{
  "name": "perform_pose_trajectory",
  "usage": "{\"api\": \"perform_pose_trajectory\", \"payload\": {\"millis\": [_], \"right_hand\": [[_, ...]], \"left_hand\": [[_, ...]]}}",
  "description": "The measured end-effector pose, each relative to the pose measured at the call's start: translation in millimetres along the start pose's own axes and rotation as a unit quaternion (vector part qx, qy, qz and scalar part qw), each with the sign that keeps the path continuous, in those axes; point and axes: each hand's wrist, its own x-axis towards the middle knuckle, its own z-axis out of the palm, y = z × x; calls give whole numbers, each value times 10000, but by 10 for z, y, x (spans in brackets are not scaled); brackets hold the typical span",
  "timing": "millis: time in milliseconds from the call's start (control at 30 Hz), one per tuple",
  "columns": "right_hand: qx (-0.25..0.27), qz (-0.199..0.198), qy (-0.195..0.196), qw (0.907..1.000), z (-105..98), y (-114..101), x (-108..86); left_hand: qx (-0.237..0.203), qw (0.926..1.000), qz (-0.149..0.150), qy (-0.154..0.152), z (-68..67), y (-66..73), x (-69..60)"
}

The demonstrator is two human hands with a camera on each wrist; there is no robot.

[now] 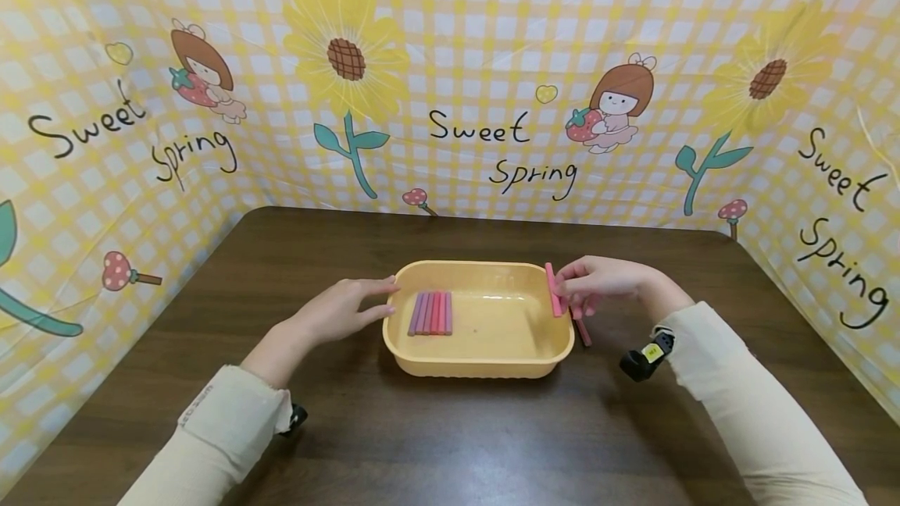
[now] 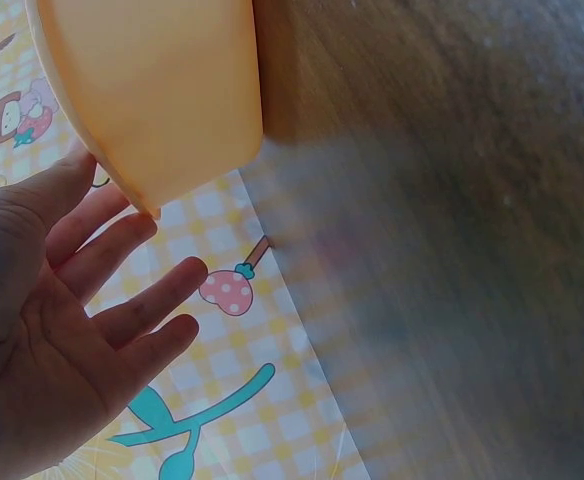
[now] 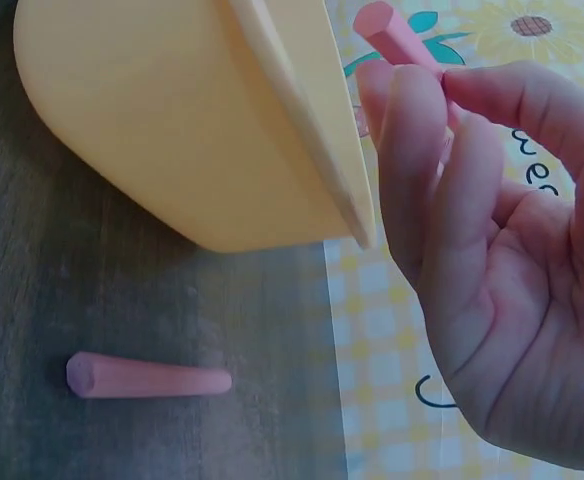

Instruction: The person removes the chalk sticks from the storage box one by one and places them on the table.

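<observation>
The left hand point(image 1: 337, 308) has its fingers spread, their tips touching the left rim of a yellow basin point(image 1: 495, 330) that stands on a dark wooden table point(image 1: 450, 436). In the basin's left part a row of purple and pink sticks point(image 1: 430, 313) lies side by side, while its right part shows bare floor. At the right rim, the right hand point(image 1: 598, 281) pinches a bright pink stick point(image 1: 551, 281) between thumb and fingertips, above the basin's edge. Outside, just right of the basin, a loose stick point(image 3: 150, 377) lies on the table.
</observation>
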Motion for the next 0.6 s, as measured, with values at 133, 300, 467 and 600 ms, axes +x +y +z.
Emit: {"api": "perform_pose_trajectory", "payload": {"millis": [133, 300, 467, 600], "right_hand": [[139, 2, 15, 9999, -1, 43, -32], [246, -74, 29, 9997, -3, 89, -72], [324, -58, 97, 9994, -19, 146, -103], [348, -23, 160, 9993, -38, 197, -131]], "left_hand": [[-14, 10000, -14, -10, 1, -6, -1], [-6, 10000, -21, -5, 6, -10, -2], [-19, 10000, -23, 2, 7, -8, -4], [-16, 10000, -28, 7, 3, -3, -5]]}}
